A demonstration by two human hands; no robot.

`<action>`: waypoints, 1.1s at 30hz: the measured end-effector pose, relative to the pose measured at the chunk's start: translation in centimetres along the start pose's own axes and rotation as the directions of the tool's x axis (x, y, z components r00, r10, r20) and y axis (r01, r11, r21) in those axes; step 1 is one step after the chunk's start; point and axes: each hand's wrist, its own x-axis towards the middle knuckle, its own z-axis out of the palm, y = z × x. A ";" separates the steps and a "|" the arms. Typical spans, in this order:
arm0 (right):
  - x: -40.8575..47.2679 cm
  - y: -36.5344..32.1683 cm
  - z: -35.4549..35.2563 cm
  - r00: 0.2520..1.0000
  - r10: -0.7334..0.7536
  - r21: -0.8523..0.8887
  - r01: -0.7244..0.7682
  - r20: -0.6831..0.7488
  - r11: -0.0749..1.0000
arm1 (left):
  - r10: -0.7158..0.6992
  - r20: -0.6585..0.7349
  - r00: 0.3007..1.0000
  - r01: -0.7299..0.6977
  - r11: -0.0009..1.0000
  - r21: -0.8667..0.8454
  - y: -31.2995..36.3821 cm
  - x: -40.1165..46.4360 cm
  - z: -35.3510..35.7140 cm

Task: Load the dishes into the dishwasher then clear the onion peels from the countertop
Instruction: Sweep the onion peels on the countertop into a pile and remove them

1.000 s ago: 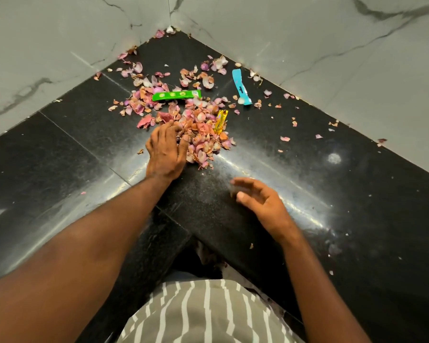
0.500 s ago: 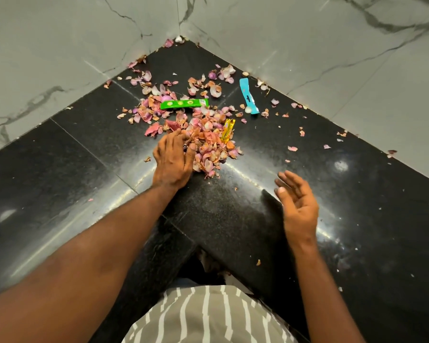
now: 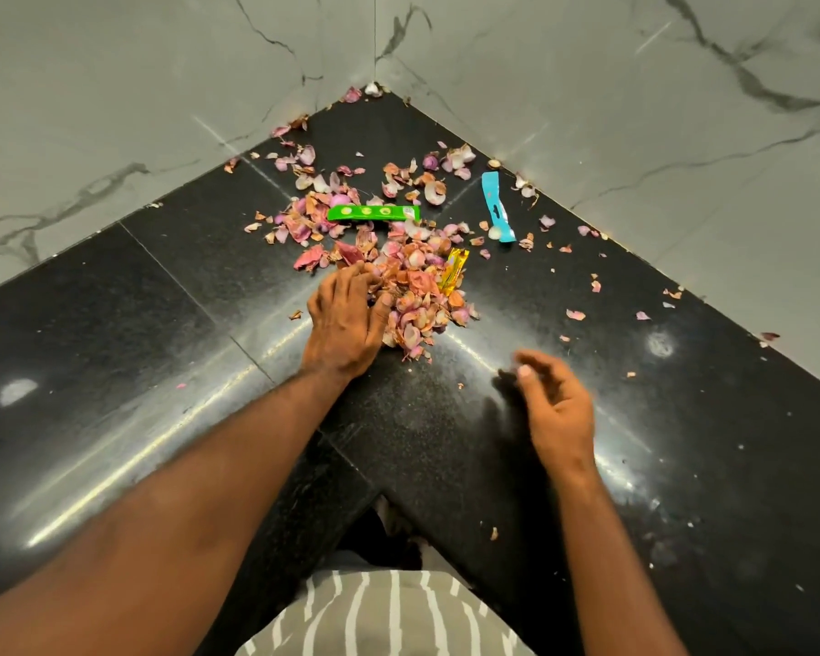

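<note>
The pile of onion peels (image 3: 413, 291) lies on the countertop (image 3: 162, 324) before the wall corner. The left hand (image 3: 346, 319) rests against its left side; the right hand (image 3: 557, 409) hovers nearer, to the right. Three wrappers (image 3: 372, 213) lie behind and beside the pile

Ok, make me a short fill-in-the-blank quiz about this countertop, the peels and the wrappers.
1. The left hand rests against the pile of onion ____.
2. The wrapper lying in the pile is ____.
3. The blue wrapper lies nearest the ____-hand wall.
4. The right hand holds ____.

Missing words: peels; yellow; right; nothing
</note>
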 end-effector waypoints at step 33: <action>7.1 3.5 -2.7 0.865 -0.143 -0.181 0.062 -0.481 0.982 | 0.090 0.063 0.994 -0.092 0.995 0.036 0.7 -0.2 -0.4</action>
